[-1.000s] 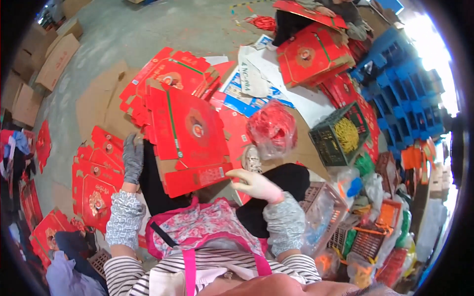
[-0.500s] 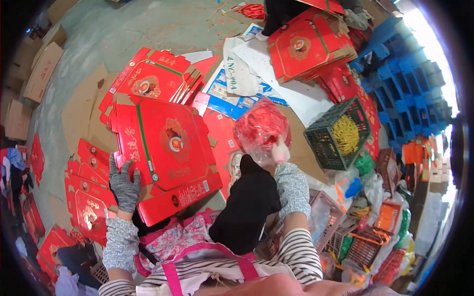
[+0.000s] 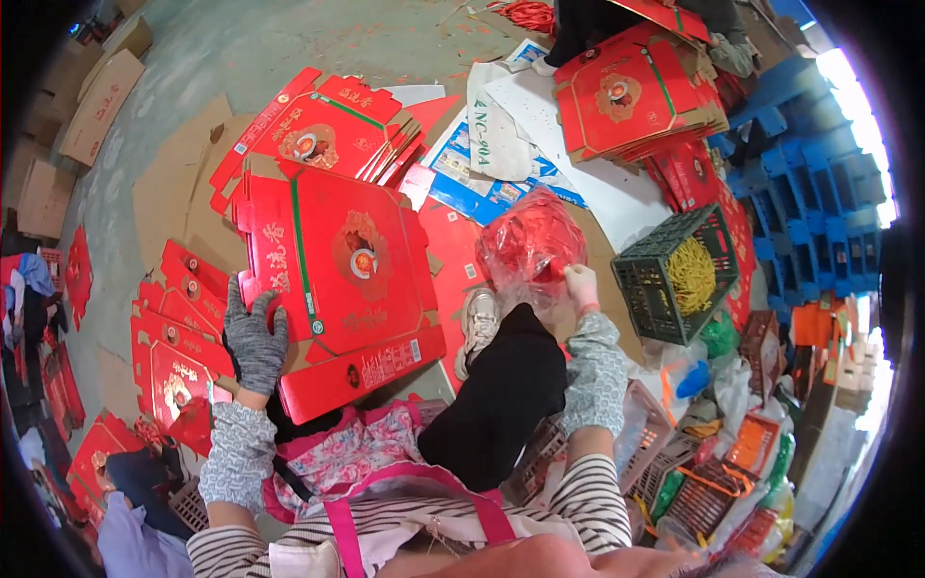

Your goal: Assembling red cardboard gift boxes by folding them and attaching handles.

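Observation:
My left hand [image 3: 256, 337], in a grey knit glove, rests with fingers spread at the near left edge of a flattened red carton [image 3: 332, 250]. That carton lies on top of a stack tilted in front of me, with a printed picture and a green strip. My right hand [image 3: 581, 286], in a white glove, is closed at the right edge of a clear plastic bag [image 3: 528, 289] full of red strands [image 3: 535, 236]. Whatever its fingers hold is too small to make out. My shoe [image 3: 481, 323] stands between the stack and the bag.
A green crate [image 3: 674, 279] with yellow strands stands right of the bag. Another person [image 3: 737, 43] sits behind a second carton stack [image 3: 636, 96]. Blue pallets [image 3: 809, 173] rise at the right, above crates [image 3: 713, 496] and plastic bags. More red cartons [image 3: 178, 376] lie at the left.
My right hand has drawn back from over the red strands to the bag's right edge. My left hand stays at the carton's edge. The whole view has shifted slightly.

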Tool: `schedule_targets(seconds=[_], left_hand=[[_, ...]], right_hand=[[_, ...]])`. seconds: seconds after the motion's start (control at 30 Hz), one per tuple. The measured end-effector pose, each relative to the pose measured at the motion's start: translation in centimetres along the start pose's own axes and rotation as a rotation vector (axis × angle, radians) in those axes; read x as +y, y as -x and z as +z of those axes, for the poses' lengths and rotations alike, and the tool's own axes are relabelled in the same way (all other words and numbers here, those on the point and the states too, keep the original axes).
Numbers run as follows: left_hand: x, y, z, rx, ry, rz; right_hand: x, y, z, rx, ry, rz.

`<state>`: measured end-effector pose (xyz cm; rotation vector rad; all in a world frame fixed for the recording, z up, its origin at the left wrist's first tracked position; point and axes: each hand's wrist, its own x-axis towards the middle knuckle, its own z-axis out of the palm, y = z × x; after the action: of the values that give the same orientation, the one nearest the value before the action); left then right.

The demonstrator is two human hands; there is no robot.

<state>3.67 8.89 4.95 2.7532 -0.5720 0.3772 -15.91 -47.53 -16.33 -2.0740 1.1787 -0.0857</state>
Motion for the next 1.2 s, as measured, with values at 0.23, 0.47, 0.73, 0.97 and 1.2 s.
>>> schedule_targets(seconds=[0.23,0.47,0.73,0.97,1.2], left_hand=[[-1.3,1.4,-1.0,-0.038,-0.078,-0.040],[-0.9,2.5,-1.1,0.141,0.182,0.105],[10.7,4.5,-2.4,-0.355,1.086,0.136],[13.1,7.4,5.3,-0.927,1.351,-0.119],[12.3,7.0,5.2,-0.708,1.999,-0.750]], right_hand=[[-16.0,10.6,-10.0,-0.230,-0.526,-0.207],[-28.7,21.7,-8.2,-0.366,-0.843,-0.341],[-29.3,27.2,0.2,-0.843,-1.352,-0.092],[-29.7,26.6,1.0,-0.893,-1.233,-0.063],[-28.3,26.2,-0.7,-0.523,-0.512,-0.622]])
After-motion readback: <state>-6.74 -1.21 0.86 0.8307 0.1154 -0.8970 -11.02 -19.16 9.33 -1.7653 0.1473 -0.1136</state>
